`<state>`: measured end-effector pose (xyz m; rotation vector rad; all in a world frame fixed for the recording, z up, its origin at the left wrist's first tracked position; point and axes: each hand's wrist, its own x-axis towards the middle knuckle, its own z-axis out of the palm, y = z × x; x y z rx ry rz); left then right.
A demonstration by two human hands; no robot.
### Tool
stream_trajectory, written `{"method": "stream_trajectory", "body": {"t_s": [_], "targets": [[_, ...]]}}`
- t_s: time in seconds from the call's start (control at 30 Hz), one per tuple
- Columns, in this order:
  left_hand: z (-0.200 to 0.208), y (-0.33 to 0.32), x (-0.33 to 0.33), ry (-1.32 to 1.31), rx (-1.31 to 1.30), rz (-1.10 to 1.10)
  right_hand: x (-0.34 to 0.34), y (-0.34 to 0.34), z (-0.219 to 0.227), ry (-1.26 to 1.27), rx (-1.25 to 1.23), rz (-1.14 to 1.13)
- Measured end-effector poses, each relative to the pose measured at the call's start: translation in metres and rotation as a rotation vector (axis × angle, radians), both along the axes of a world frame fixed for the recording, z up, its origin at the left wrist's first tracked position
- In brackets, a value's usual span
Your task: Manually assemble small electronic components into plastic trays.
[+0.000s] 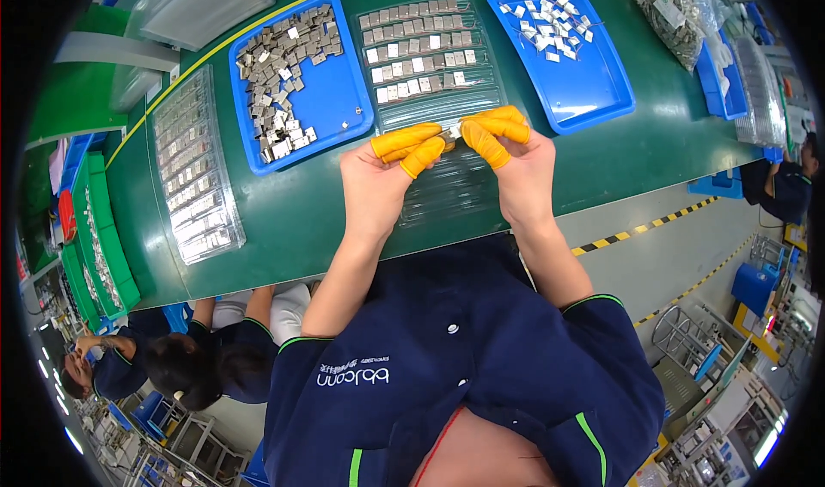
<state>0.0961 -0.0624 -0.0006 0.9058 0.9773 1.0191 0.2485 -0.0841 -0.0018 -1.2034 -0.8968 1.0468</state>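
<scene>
Yellow finger cots cover the fingertips of both hands. My left hand (388, 162) and my right hand (522, 156) meet over the near half of a clear ribbed plastic tray (447, 196). Between their pinched fingertips is a small silvery connector-like piece (452, 132), partly hidden by the fingers. Several rows of small metal blocks (421, 40) fill the tray's far half, some with white faces. To the left, a blue tray (331, 113) carries a heap of similar metal blocks (279, 66). On the right, another blue tray (584, 91) holds loose small white pieces (554, 23).
A second filled clear tray (196, 169) lies at the table's left. Bagged metal parts (666, 14) and stacked clear trays (760, 91) stand at the far right. Green bins (107, 238) sit at the left edge. Other people (206, 367) are at the lower left and far right.
</scene>
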Motion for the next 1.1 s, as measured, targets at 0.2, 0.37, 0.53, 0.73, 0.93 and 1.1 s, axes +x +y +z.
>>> {"method": "stream_trajectory", "body": {"t_s": [0.2, 0.37, 0.53, 0.73, 0.93, 1.1], "targets": [[-0.001, 0.003, -0.008, -0.013, 0.037, -0.066, 0.019, -0.003, 0.008, 0.197, -0.209, 0.255], [0.020, 0.017, -0.021, 0.042, 0.008, -0.397, 0.031, 0.001, 0.018, 0.391, -0.374, 0.590], [0.021, 0.023, -0.013, 0.079, 0.030, -0.338, 0.024, 0.007, 0.010, 0.368, -0.289, 0.505], [0.002, 0.036, -0.009, 0.018, 0.057, -0.237, 0.009, 0.017, 0.004, -0.355, 0.126, 0.149], [-0.007, 0.036, 0.004, 0.978, 0.936, -0.203, 0.040, 0.051, -0.016, -1.117, 0.377, -0.098], [-0.024, 0.032, 0.013, 1.195, 1.011, -0.324, 0.046, 0.056, -0.030, -1.301, 0.435, -0.083]]}}
